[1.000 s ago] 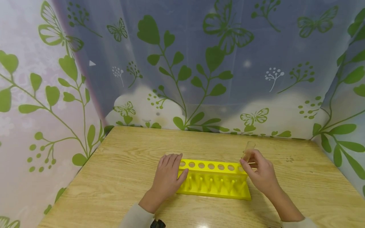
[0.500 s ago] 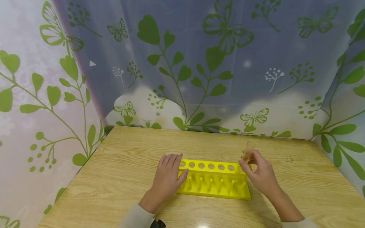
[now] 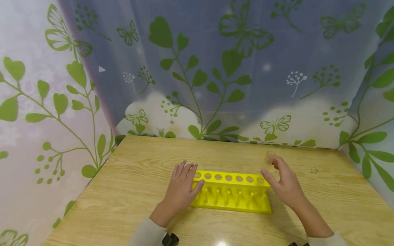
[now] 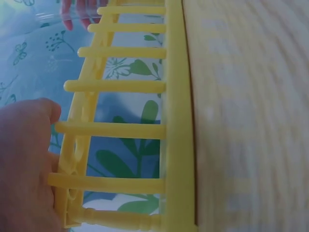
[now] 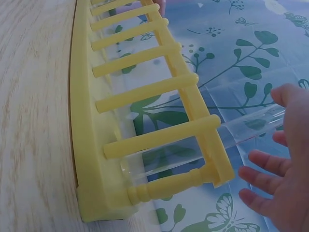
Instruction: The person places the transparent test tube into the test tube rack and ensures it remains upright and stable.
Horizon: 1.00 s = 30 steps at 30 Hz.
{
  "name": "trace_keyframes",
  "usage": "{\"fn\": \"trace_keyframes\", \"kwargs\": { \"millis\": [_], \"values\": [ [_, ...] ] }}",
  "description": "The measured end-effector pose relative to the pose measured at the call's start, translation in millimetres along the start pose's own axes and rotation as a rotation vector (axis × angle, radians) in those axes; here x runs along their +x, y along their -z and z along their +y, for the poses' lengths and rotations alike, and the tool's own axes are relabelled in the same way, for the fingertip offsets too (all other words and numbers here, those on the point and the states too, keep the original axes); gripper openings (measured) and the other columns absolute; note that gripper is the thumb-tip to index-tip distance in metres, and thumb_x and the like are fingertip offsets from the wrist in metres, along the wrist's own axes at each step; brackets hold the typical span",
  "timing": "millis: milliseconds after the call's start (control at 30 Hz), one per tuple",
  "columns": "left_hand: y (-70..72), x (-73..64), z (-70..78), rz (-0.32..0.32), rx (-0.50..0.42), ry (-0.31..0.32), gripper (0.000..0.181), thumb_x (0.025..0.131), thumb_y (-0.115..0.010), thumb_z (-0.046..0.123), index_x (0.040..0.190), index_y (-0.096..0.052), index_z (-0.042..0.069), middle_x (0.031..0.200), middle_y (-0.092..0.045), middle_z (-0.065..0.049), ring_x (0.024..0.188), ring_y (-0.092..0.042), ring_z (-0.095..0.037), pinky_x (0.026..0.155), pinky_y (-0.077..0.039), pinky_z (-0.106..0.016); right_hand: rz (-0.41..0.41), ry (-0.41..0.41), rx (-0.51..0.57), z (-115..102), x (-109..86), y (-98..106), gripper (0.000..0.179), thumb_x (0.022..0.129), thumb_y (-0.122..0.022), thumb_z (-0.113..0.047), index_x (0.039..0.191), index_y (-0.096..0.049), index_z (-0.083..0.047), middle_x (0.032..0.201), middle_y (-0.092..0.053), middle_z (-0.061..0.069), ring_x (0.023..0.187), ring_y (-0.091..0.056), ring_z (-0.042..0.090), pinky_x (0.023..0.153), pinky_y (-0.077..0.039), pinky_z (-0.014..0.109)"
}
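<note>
A yellow test tube rack (image 3: 231, 206) stands on the table, with round holes along its top bar and a row of pegs below. My left hand (image 3: 182, 186) holds its left end, thumb in front and fingers over the back. A clear test tube (image 5: 171, 155) passes through the rack's rightmost hole, its lower end at the base in the right wrist view. Around the upper part of the tube, my right hand (image 3: 284, 184) has thumb and fingers spread apart. Its fingers (image 5: 263, 183) are loosely extended in the right wrist view.
The wooden table (image 3: 147, 153) extends around the rack on all sides. Behind it hangs a curtain (image 3: 197, 85) printed with leaves and butterflies. Another printed cloth (image 3: 37, 136) borders the table on the left.
My right thumb and fingers have parted from the test tube, letting it go in the end hole. The left fingers have lifted slightly at the rack's left end. The rack has stayed in place.
</note>
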<state>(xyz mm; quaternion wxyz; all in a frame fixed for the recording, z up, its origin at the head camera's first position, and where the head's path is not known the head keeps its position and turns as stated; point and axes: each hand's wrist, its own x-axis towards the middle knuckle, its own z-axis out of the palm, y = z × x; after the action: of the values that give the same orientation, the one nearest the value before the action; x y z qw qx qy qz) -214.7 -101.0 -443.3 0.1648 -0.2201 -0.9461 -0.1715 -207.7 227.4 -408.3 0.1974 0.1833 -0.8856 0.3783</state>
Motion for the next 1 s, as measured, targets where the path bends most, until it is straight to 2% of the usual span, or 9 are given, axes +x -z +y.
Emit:
{"fn": "trace_keyframes", "kwargs": {
  "millis": [200, 300, 433, 600, 733, 1000],
  "values": [
    [6.4, 2.5, -2.7, -0.016, -0.032, 0.014, 0.060, 0.099, -0.048, 0.045, 0.146, -0.042, 0.009, 0.142, -0.045, -0.013, 0.141, -0.027, -0.038, 0.114, -0.014, -0.061, -0.100, -0.045, -0.001, 4.1, 5.4, -1.6, 0.058, 0.099, -0.057, -0.027, 0.141, -0.033, 0.004, 0.146, -0.035, 0.027, 0.130, -0.035, 0.047, 0.098, -0.031, 0.068],
    [8.0, 1.4, -2.9, -0.032, -0.032, 0.016, 0.060, 0.098, -0.048, 0.047, 0.147, -0.041, 0.013, 0.144, -0.043, -0.012, 0.141, -0.027, -0.038, 0.112, -0.013, -0.065, -0.140, -0.077, -0.001, 3.4, 5.1, -1.3, 0.067, 0.099, -0.056, -0.032, 0.148, -0.026, 0.002, 0.151, -0.028, 0.026, 0.135, -0.028, 0.048, 0.099, -0.027, 0.071],
    [7.1, -2.0, -4.8, -0.058, -0.041, 0.021, 0.060, 0.098, -0.047, 0.047, 0.148, -0.040, 0.015, 0.146, -0.041, -0.013, 0.141, -0.026, -0.039, 0.110, -0.012, -0.068, -0.167, -0.081, -0.003, 4.3, 2.2, -2.7, 0.070, 0.099, -0.056, -0.033, 0.152, -0.022, -0.003, 0.153, -0.024, 0.025, 0.137, -0.025, 0.049, 0.098, -0.026, 0.073],
    [8.6, -3.1, -9.9, -0.054, -0.028, 0.011, 0.060, 0.099, -0.047, 0.048, 0.148, -0.040, 0.016, 0.147, -0.040, -0.014, 0.141, -0.026, -0.039, 0.109, -0.014, -0.068, -0.146, -0.038, -0.055, 7.4, 1.5, -4.2, 0.067, 0.099, -0.057, -0.031, 0.152, -0.024, -0.005, 0.151, -0.028, 0.026, 0.135, -0.028, 0.051, 0.097, -0.028, 0.074],
    [13.4, -2.2, -14.5, -0.043, 0.011, 0.027, 0.058, 0.098, -0.050, 0.047, 0.148, -0.041, 0.018, 0.146, -0.040, -0.014, 0.140, -0.028, -0.039, 0.108, -0.016, -0.069, -0.112, 0.019, -0.079, 9.0, 3.3, -2.2, 0.065, 0.099, -0.056, -0.026, 0.153, -0.025, -0.007, 0.150, -0.031, 0.026, 0.135, -0.028, 0.052, 0.097, -0.027, 0.074],
    [21.7, -3.4, -22.8, -0.074, 0.008, 0.093, 0.059, 0.098, -0.048, 0.049, 0.150, -0.039, 0.021, 0.151, -0.036, -0.013, 0.142, -0.025, -0.039, 0.107, -0.012, -0.072, -0.096, 0.063, -0.032, 11.9, 4.8, 3.8, 0.055, 0.103, -0.046, -0.019, 0.154, -0.026, -0.013, 0.153, -0.023, 0.028, 0.138, -0.019, 0.054, 0.097, -0.019, 0.078]
  ]
}}
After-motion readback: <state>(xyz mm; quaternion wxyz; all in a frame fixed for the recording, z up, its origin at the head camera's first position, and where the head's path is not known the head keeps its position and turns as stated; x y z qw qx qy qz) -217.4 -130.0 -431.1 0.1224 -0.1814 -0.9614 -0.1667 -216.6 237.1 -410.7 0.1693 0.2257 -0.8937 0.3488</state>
